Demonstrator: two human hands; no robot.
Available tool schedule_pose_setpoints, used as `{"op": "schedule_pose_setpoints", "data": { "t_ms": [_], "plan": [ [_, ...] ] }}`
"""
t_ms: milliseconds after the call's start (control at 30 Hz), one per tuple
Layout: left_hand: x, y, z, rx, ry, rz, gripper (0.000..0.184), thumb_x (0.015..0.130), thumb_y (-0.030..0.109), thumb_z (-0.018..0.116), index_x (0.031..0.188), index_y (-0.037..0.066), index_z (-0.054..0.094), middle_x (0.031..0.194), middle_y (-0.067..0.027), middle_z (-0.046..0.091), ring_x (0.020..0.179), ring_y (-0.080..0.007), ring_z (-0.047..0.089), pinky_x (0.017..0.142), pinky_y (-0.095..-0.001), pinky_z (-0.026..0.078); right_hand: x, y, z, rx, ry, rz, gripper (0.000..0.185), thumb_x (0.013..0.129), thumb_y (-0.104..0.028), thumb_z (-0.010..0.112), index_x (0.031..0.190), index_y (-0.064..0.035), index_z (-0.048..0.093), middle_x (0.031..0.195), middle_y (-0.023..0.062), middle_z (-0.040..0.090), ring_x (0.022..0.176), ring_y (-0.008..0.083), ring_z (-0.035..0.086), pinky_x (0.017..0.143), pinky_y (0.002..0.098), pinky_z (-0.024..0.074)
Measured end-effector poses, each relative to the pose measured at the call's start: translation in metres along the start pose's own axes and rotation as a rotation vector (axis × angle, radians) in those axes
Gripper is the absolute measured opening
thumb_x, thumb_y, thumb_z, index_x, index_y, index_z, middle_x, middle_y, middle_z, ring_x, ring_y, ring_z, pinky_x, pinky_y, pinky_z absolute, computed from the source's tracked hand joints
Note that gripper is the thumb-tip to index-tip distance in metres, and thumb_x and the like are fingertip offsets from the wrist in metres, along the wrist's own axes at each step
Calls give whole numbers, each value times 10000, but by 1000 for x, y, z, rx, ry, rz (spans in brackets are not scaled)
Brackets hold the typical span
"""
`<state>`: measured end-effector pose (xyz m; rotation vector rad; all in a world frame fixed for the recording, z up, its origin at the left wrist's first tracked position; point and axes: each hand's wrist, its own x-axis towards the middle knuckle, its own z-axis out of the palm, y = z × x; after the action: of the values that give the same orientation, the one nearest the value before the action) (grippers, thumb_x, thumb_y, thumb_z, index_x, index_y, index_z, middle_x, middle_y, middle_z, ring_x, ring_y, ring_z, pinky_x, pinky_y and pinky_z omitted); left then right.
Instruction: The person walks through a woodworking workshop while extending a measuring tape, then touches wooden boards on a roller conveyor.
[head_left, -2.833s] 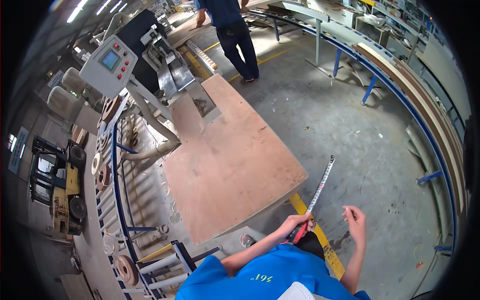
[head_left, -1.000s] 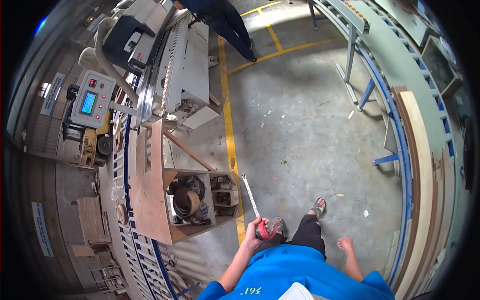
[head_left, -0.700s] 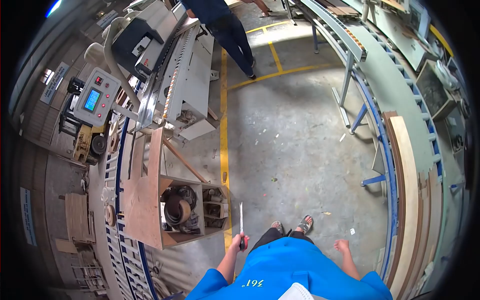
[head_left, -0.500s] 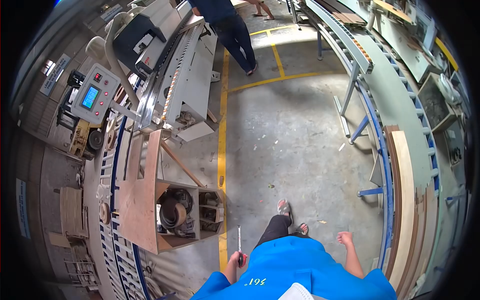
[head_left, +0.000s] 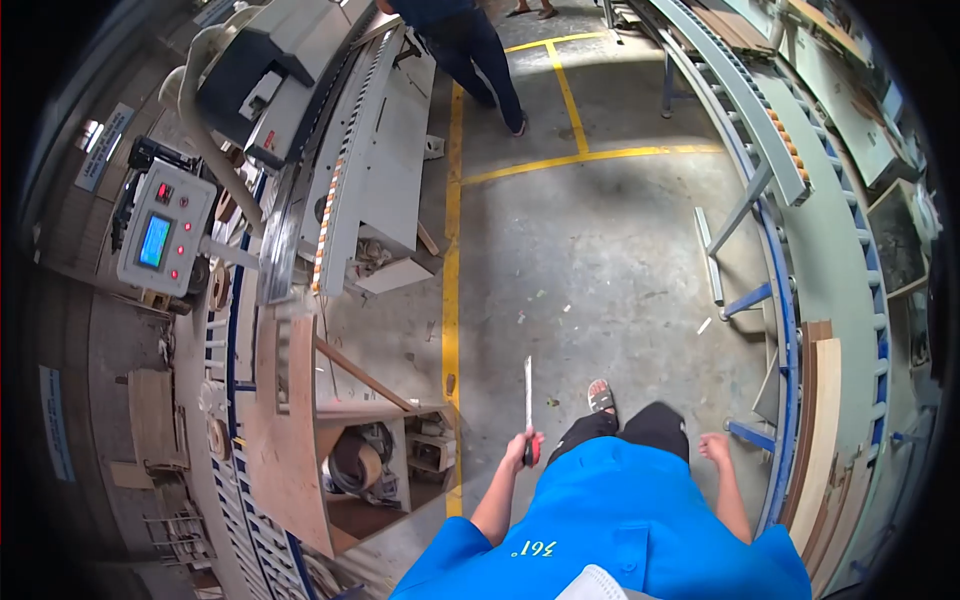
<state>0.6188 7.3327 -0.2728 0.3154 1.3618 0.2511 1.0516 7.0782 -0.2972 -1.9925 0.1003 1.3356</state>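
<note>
My left hand (head_left: pixel 517 452) is closed around a red and black tape measure (head_left: pixel 533 450). A length of its pale blade (head_left: pixel 528 385) sticks out forward above the floor. On the other side of my body, my right hand (head_left: pixel 714 448) hangs near the blue roller conveyor frame (head_left: pixel 785 400) with its fingers curled in and nothing seen in them. My sandalled foot (head_left: pixel 601 397) shows ahead of my blue shirt (head_left: pixel 640 520).
To the left stand a wooden cabinet (head_left: pixel 290 450) with rolls inside, a control panel (head_left: pixel 165 235) and a long machine (head_left: pixel 375 150). Boards (head_left: pixel 820 430) lie along the right conveyor. A person (head_left: pixel 470 60) is ahead, beside the yellow floor line (head_left: pixel 452 300).
I have moved forward along the floor, and the cabinet and machine sit closer. My left hand has swung forward with the tape measure; my right hand has also moved a little forward.
</note>
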Motion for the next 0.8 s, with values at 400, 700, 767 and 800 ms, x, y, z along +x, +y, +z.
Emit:
{"op": "schedule_pose_setpoints", "data": {
  "t_ms": [400, 700, 767, 800],
  "plan": [
    [35, 222, 242, 822, -248, 245, 340, 816, 332, 519, 842, 12, 634, 698, -25, 612, 595, -72, 512, 603, -228, 415, 53, -394, 99, 132, -186, -561, 357, 694, -171, 679, 995, -17, 563, 886, 76, 587, 788, 108, 548, 680, 247, 453],
    [38, 341, 361, 1010, -298, 187, 350, 795, 377, 543, 791, 45, 652, 641, -11, 595, 619, -63, 509, 595, -229, 417, 138, -559, 74, -356, -650, -554, 178, 648, -67, 691, 808, -13, 636, 760, 65, 594, 634, 109, 567, 592, 229, 446],
    [53, 364, 383, 1063, -315, 182, 354, 793, 384, 542, 796, 48, 652, 639, -8, 593, 617, -69, 511, 595, -234, 418, 159, -571, 68, -310, -697, -590, 132, 640, -50, 687, 759, -12, 644, 714, 64, 600, 614, 106, 566, 572, 231, 446],
    [60, 375, 390, 1088, -320, 177, 356, 792, 387, 542, 798, 49, 651, 638, -7, 592, 616, -72, 511, 594, -236, 418, 168, -577, 68, -286, -724, -607, 109, 637, -42, 685, 734, -12, 648, 690, 64, 603, 604, 105, 565, 562, 232, 446]
  ]
}}
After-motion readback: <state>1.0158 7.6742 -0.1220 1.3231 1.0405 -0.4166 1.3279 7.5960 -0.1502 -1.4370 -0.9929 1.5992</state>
